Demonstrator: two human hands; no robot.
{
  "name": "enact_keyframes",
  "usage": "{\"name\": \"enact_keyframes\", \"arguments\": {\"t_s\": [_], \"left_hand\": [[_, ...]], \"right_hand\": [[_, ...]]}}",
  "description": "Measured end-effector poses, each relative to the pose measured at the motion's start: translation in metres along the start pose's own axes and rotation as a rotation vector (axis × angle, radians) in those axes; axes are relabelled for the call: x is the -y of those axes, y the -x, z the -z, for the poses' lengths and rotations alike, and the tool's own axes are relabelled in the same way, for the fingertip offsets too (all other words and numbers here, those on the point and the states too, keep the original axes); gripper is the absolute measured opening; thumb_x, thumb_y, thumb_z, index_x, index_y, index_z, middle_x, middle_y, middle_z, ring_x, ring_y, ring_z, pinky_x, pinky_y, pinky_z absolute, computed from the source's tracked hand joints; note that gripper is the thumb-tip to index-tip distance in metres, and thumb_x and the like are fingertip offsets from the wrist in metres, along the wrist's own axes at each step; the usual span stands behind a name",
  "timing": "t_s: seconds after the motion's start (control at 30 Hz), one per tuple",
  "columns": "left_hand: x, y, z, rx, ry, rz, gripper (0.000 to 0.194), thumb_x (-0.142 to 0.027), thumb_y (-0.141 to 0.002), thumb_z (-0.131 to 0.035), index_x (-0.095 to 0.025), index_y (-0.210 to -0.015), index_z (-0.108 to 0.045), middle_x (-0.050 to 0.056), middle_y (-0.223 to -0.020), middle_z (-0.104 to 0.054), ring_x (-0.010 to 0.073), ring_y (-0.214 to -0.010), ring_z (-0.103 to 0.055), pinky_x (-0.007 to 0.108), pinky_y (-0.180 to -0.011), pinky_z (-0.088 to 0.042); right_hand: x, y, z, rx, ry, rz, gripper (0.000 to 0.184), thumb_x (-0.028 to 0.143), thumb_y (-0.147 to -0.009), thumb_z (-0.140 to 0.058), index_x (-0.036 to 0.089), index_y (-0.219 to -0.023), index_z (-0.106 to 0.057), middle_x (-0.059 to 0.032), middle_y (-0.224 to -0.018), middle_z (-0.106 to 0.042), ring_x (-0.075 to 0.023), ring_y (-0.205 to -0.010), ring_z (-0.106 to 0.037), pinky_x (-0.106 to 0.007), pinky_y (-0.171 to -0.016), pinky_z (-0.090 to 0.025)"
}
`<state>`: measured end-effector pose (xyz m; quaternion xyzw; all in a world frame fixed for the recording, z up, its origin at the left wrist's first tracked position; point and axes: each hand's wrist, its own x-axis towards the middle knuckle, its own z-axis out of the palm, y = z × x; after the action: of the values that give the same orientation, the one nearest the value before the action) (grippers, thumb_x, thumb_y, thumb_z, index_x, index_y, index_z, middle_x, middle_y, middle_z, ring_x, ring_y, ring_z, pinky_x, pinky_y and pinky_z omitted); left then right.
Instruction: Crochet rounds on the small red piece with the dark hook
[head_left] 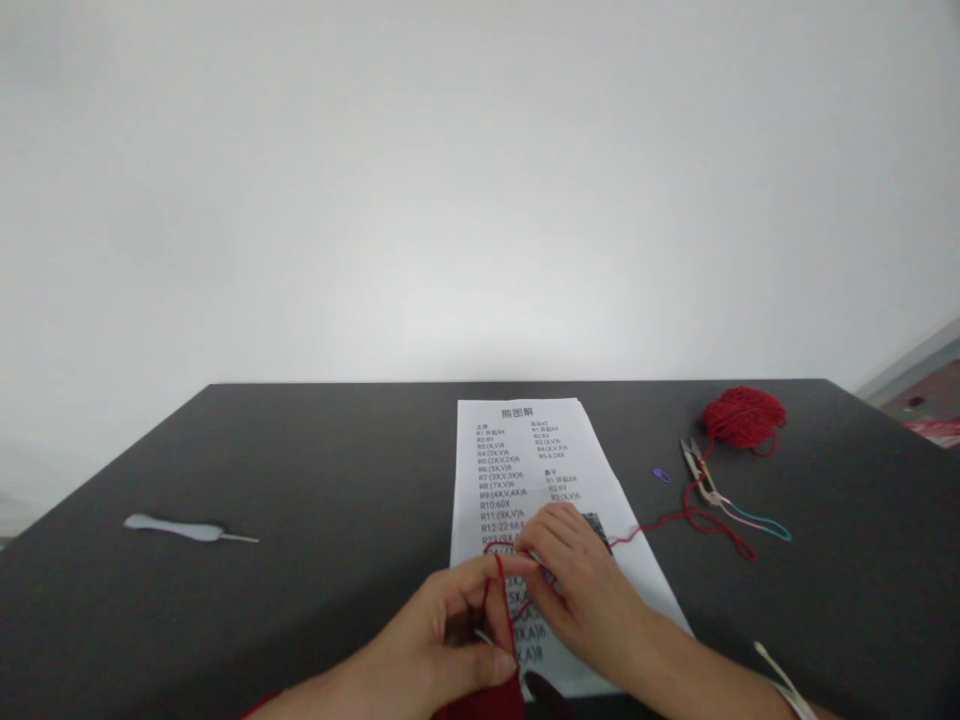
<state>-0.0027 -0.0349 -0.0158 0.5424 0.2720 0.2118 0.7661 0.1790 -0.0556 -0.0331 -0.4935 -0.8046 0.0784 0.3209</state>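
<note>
My left hand (pixel 457 630) is closed on a dark red crocheted piece (pixel 487 700) at the bottom edge, with thumb and fingers pinching its top. Red yarn (pixel 505 590) runs up from the piece and loops over the outstretched left index finger. A thin pale shaft shows between the left thumb and fingers; what it belongs to is hidden. At the tip of that index finger, my right hand (pixel 577 570) has its fingers drawn together on the yarn. From beneath the right hand the strand trails off to the right.
Under my hands lies a printed pattern sheet (pixel 517 470) on the dark table (pixel 337 460). A white-handled crochet hook (pixel 176 527) rests at left. On the right are a red yarn ball (pixel 744 417), thread snips (pixel 701 475) and a purple stitch marker (pixel 661 475).
</note>
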Motion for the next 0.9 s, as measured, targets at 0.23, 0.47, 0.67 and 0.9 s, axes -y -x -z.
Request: {"name": "enact_keyframes", "arguments": {"t_s": [0.23, 0.47, 0.67, 0.9], "left_hand": [[-0.026, 0.011, -0.008, -0.285, 0.12, -0.104, 0.052, -0.024, -0.067, -0.076, -0.022, -0.116, -0.059, -0.003, -0.074, -0.059, 0.0125, -0.072, -0.053, 0.028, -0.073, -0.038], [-0.022, 0.0, -0.028, -0.267, 0.104, -0.122, 0.052, -0.019, -0.067, -0.075, -0.019, -0.117, -0.058, -0.001, -0.075, -0.062, 0.0134, -0.073, -0.056, 0.03, -0.076, -0.04], [-0.014, -0.014, -0.024, -0.255, 0.096, -0.235, 0.056, -0.018, -0.068, -0.075, -0.021, -0.12, -0.054, 0.002, -0.083, -0.067, 0.0178, -0.082, -0.062, 0.035, -0.084, -0.042], [-0.004, -0.013, -0.019, -0.25, 0.105, -0.263, 0.054, -0.014, -0.067, -0.075, -0.022, -0.117, -0.055, -0.001, -0.08, -0.066, 0.0166, -0.083, -0.062, 0.035, -0.087, -0.043]], "right_hand": [[0.01, 0.013, 0.02, -0.089, -0.308, 0.316, 0.019, 0.024, -0.087, -0.041, 0.022, -0.106, -0.046, -0.0036, -0.079, -0.062, -0.0188, -0.073, -0.06, -0.03, -0.066, -0.047], [0.014, 0.016, 0.014, -0.281, -0.483, 0.259, 0.012, 0.015, -0.087, -0.045, 0.023, -0.095, -0.047, -0.0001, -0.072, -0.058, -0.0131, -0.06, -0.056, -0.022, -0.055, -0.047], [0.008, 0.018, 0.003, -0.373, -0.497, 0.207, 0.018, 0.009, -0.083, -0.05, 0.024, -0.093, -0.049, 0.0, -0.075, -0.058, -0.0131, -0.063, -0.059, -0.022, -0.057, -0.049], [0.013, 0.013, 0.004, -0.311, -0.467, 0.18, 0.017, 0.009, -0.08, -0.052, 0.025, -0.085, -0.049, 0.004, -0.064, -0.053, -0.0101, -0.05, -0.048, -0.02, -0.047, -0.039]]}}
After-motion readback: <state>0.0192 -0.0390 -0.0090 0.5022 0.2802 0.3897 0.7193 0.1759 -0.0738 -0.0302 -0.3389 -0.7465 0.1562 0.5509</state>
